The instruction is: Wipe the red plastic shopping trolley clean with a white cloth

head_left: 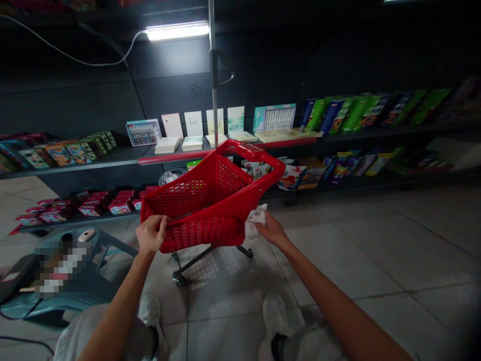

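A small red plastic shopping cart (205, 233) stands on its dark wheeled frame in front of me, its handle up on the right. My left hand (151, 233) grips the cart's rim at the left end, fingers curled over the edge. In my right hand (272, 228) is a crumpled white cloth (256, 220), pinched between the fingers and held against the cart's right side, below the handle. Part of the right fingers is hidden behind the cloth. The cart's basket shows nothing large inside.
Behind the cart runs a dark store shelf (225, 154) with boxes, booklets and snack bags. A metal pole (215, 100) rises behind the cart. To my left stands a blue-grey plastic stool (101, 250) with things on it. Pale floor tiles (356, 240) extend to the right.
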`<state>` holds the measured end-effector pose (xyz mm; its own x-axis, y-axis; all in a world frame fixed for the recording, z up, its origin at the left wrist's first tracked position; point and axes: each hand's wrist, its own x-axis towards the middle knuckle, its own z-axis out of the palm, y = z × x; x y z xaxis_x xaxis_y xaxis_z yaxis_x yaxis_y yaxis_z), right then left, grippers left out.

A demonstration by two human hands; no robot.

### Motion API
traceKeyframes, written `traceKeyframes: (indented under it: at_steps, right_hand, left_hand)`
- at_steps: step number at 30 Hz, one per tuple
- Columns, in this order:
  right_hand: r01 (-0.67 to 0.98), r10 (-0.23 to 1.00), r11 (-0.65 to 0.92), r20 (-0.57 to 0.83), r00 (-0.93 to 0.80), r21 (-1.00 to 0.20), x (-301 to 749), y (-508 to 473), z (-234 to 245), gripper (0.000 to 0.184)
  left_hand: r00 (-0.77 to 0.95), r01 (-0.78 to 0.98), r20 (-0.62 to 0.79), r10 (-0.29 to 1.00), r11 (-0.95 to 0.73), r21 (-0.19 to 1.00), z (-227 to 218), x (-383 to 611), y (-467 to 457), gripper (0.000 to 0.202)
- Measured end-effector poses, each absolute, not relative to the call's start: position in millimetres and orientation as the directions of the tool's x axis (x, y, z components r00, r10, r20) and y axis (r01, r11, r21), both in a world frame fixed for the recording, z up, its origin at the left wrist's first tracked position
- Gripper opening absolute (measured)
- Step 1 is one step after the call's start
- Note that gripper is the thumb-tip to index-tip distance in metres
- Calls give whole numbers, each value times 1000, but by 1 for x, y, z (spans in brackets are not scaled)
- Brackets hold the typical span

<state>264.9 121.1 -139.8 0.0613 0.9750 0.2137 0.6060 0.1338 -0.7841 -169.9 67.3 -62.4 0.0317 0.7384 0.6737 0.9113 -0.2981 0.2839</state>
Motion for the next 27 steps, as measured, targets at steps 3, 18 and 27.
traceKeyframes:
  at_steps: [3, 18, 27]
  right_hand:
    - [483, 971, 119, 203, 124, -867, 268, 118, -136, 53]
    - [-192, 813, 359, 205, 545, -913, 262, 149, -93, 51]
    - [-435, 906, 346, 175, 385, -831, 246, 147, -89, 32]
  left_hand:
    - [81, 882, 732, 676, -391, 264, -54, -150, 66, 27]
    - [-3, 910, 509, 861, -209, 358, -59, -95, 79, 32]
    - [-121, 915, 505, 855, -101, 391, -64, -141, 87, 48]
